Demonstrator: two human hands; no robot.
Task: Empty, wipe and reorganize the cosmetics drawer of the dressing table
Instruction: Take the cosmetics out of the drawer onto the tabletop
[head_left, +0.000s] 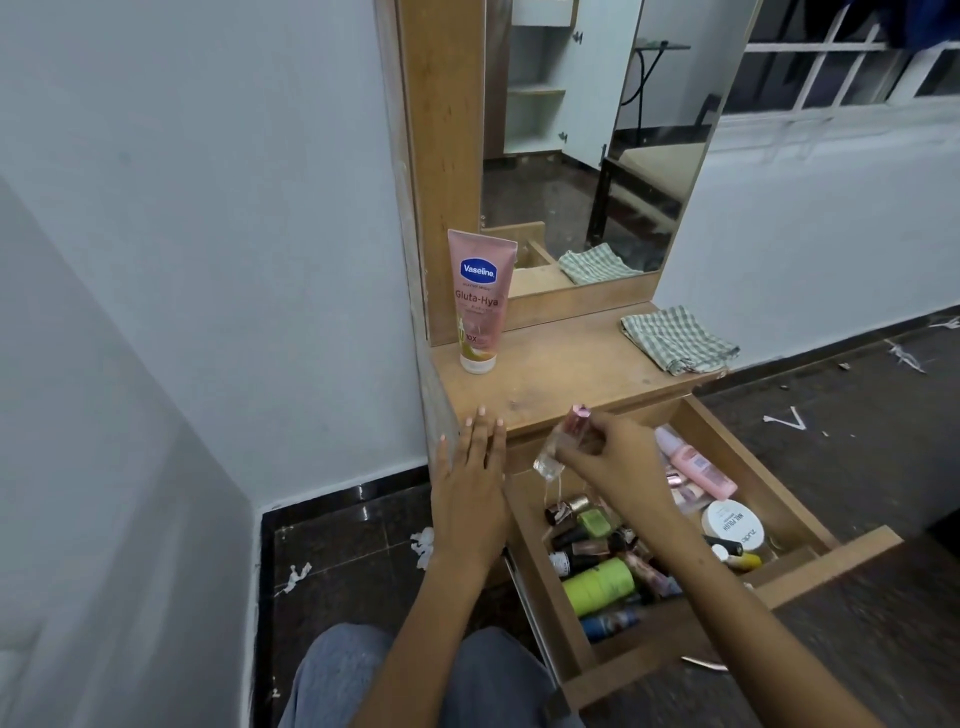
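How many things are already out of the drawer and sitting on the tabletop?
2. A pink lotion tube stands at the back left by the mirror frame, and a folded checked cloth lies at the right edge. The right hand holds a small bottle, not yet set down.

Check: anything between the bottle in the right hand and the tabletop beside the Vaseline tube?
Nothing visible. The right hand holds the clear bottle just off the tabletop front edge; the bare wood between it and the Vaseline tube is open.
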